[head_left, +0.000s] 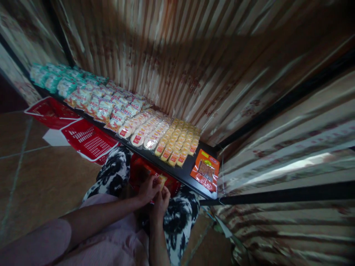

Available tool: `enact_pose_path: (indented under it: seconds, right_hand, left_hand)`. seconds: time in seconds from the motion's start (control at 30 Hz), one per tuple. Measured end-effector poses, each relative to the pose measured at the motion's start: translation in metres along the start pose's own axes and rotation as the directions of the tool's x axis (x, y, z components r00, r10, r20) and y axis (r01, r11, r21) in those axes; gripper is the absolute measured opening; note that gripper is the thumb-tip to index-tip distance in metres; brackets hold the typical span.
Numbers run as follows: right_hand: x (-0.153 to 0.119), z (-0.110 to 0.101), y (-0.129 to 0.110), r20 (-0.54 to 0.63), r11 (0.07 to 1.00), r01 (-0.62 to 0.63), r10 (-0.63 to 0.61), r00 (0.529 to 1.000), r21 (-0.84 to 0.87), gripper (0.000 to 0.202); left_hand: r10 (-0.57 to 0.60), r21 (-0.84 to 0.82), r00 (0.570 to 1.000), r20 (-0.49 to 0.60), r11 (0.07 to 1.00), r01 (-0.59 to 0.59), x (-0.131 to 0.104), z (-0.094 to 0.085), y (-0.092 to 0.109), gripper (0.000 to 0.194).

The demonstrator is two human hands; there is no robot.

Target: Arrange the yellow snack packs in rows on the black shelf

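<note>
Between my knees, my left hand (150,190) and my right hand (162,200) meet over a red basket (138,165). Their fingers are closed on a small yellow snack packet (162,180), the left at its near left side and the right at its lower edge. More yellow packets (174,144) of similar look lie in rows on the black shelf (186,170) just beyond my hands. An orange-red bag of stick-shaped snacks (205,170) rests at the shelf's right end. What lies inside the basket is too dark to make out.
Leftward along the shelf come rows of round pale crackers (141,129), white-and-orange snack bags (105,105) and teal bags (59,79). Two red baskets (91,142) stand on the floor at left. A pleated curtain (166,55) hangs behind; dark metal bars (277,195) run at right.
</note>
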State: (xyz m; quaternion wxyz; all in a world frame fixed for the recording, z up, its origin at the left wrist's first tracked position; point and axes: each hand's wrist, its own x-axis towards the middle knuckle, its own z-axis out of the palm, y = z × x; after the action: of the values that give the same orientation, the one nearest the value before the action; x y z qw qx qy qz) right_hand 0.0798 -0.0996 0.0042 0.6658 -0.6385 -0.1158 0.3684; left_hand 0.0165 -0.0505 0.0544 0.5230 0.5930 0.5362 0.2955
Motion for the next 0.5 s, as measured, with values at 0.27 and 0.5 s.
enact_pose_path:
  seconds: [0.27, 0.5]
  right_hand:
    - [-0.002, -0.005, -0.007, 0.015, 1.000, 0.017, -0.018, 1.000, 0.012, 0.045]
    - [-0.010, -0.008, -0.032, -0.014, 0.996, 0.068, -0.069, 0.998, -0.065, 0.039]
  left_hand:
    - [-0.005, -0.054, 1.000, -0.008, 0.999, 0.005, -0.002, 0.004, 0.013, 0.033]
    - [0.024, -0.072, 1.000, 0.001, 0.997, -0.024, -0.006, 0.003, 0.027, 0.027]
